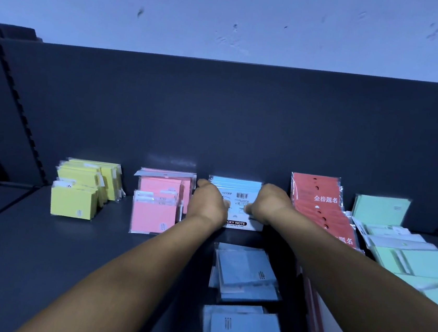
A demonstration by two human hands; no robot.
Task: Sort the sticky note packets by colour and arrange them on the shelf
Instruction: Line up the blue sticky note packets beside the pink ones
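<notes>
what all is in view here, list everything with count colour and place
yellow packets: several, count unclear, yellow, two upright rows at far left of shelf
pink packets: several, pink, upright rows right of the yellow
blue packets at the back: a small upright group, light blue, centre against the back panel, front one shows a barcode
loose blue packets: several, light blue, lying flat in front of the centre group
red packets: several, red with white characters, leaning in a row right of centre
green packets: several, mint green, far right, partly fanned out
shelf: one, dark grey
left hand: one, gripping the back blue group's left side
right hand: one, gripping its right side
</notes>
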